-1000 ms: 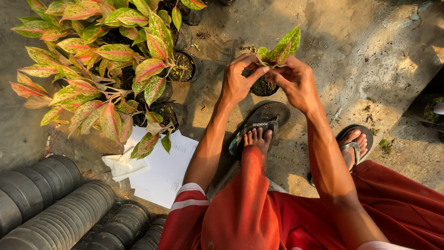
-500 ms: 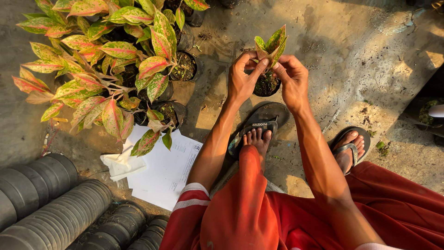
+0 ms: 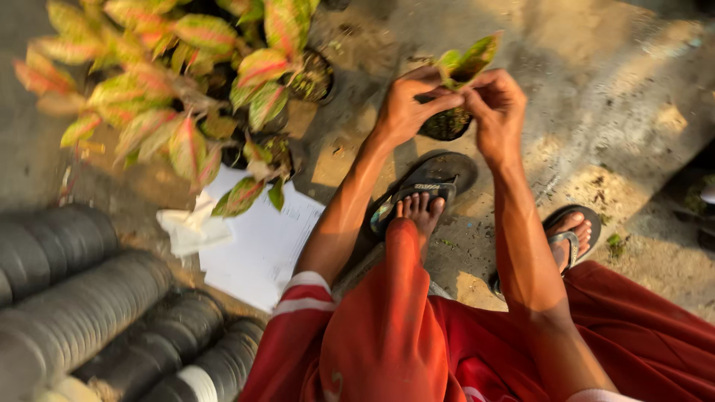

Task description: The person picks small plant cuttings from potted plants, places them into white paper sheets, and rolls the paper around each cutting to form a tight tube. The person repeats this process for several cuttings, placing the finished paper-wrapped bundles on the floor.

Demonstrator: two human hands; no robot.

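Got the pot [image 3: 447, 123] lifted between both hands: left hand [image 3: 401, 112] and right hand [image 3: 497, 112] each pinch its plant [image 3: 468, 59], keeping it upright off the ground.

Both hands [image 3: 447, 104] now closer together at the seedling [image 3: 465, 63], its pot [image 3: 445, 125] tilted

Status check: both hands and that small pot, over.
Left hand and right hand both gripping the small potted plant, held up off the ground. Leaves pinched between fingertips. Cluster of potted plants to the left, well apart; nothing blocking.
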